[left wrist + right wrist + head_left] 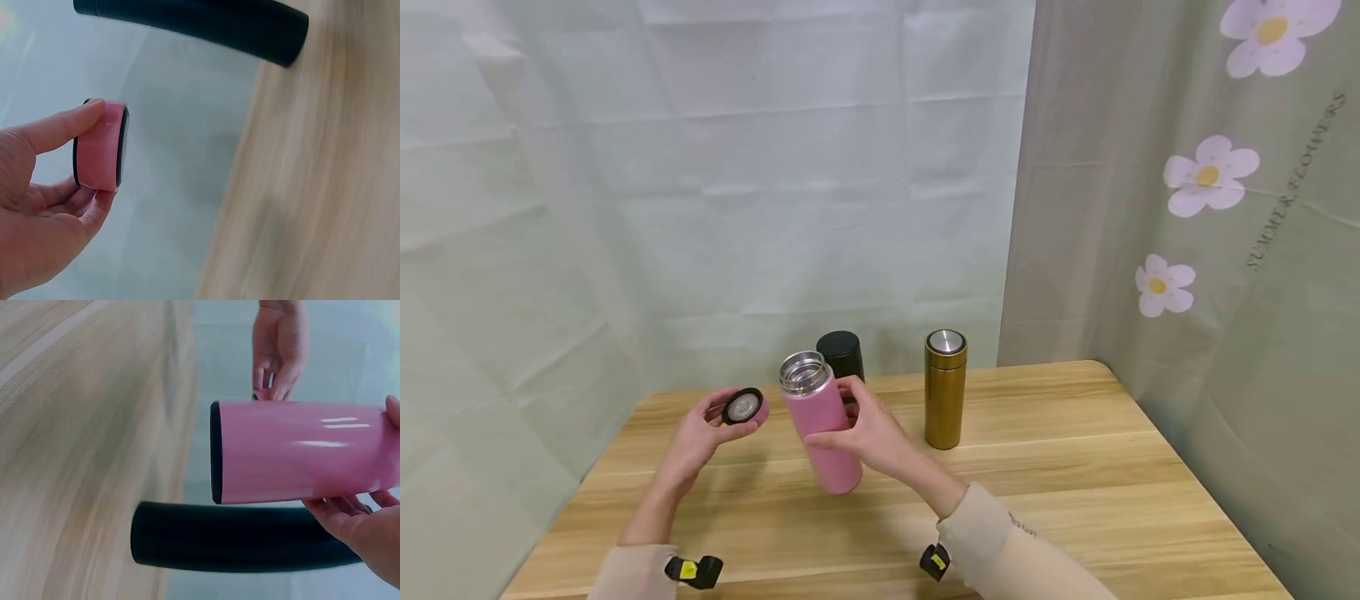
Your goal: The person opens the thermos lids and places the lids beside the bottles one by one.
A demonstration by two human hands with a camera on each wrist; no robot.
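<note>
My right hand point(872, 429) grips a pink thermos bottle point(822, 421) round its upper body, with the thumb on the near side. The bottle has no lid on; its bare steel mouth tilts to the left. In the right wrist view the dark base of the pink bottle point(281, 453) shows. To the left, my left hand point(700, 433) pinches the pink lid point(752, 408) between thumb and fingers, its pale inner face turned toward the head camera. The lid point(101, 147) appears side-on in the left wrist view, apart from the bottle.
A black thermos point(842, 354) stands behind the pink bottle, partly hidden by it. To the right stands a gold thermos point(945, 392) with a steel-topped lid. All are at a wooden table point(1045, 483), with curtains point(820, 183) behind and a flowered one at right.
</note>
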